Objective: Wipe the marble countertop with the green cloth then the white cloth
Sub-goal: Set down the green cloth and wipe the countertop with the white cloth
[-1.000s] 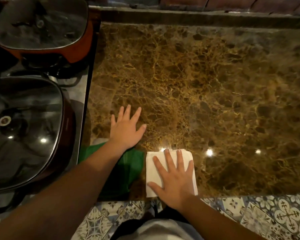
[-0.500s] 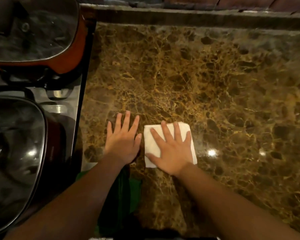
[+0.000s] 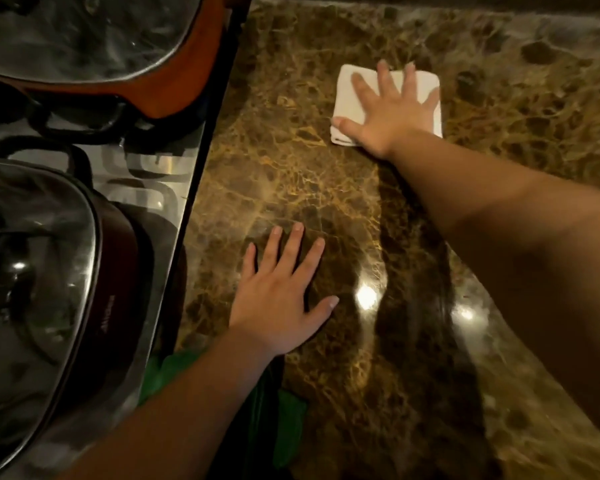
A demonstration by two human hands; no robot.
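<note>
Brown marble veined with gold filled most of your view, and that desk [image 3: 326,188] shone with two bright light reflections near your right forearm. Your right hand [image 3: 390,109] was stretched far forward, lying flat with its fingers [image 3: 409,77] spread wide across the folded white cloth [image 3: 426,95], pressing it onto the marble rather than gripping it. The cloth sat toward the far side of the desk, its corners showing around your palm. Your left hand [image 3: 281,292] rested nearer to you, palm down on bare marble, fingers splayed and holding nothing. Under your left forearm the green cloth [image 3: 288,420] lay bunched at the near edge of the desk, partly hidden by your arm, well apart from the white one.

To your left the stovetop [image 3: 160,188] ran alongside the marble, with black grates visible. Closest to you stood a dark pan [image 3: 118,271] under a glass lid [image 3: 32,306] with a knob at its centre; small lettering showed on the pan's side, upside down and too blurred for me to read. Farther back sat an orange pan [image 3: 174,84] under its own glass lid [image 3: 84,32].
</note>
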